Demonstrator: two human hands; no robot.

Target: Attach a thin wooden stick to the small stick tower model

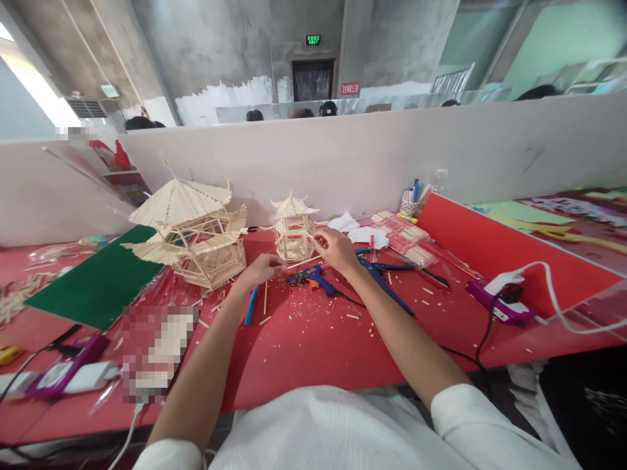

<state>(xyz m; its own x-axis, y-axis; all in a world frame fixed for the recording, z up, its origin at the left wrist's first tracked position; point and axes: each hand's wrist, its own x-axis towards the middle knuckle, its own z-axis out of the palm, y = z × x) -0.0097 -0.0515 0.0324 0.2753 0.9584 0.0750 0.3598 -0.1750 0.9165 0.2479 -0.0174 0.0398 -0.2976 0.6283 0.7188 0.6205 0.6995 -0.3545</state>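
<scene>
A small wooden-stick pavilion model with a tiered, pointed roof stands on the red table in front of me. My right hand is at its right side, thumb and fingers drawn together by the wall; whatever they pinch is too small to name. Lower left of the model is my left hand, its fingers curled together near the end of a thin stick lying before the base. A blue glue gun rests between my forearms, its nozzle pointing left.
A larger stick pavilion stands left beside a green board. Blue-handled pliers lie right of the glue gun, near bundled sticks. A red board leans behind a purple power strip. Stick scraps litter the table.
</scene>
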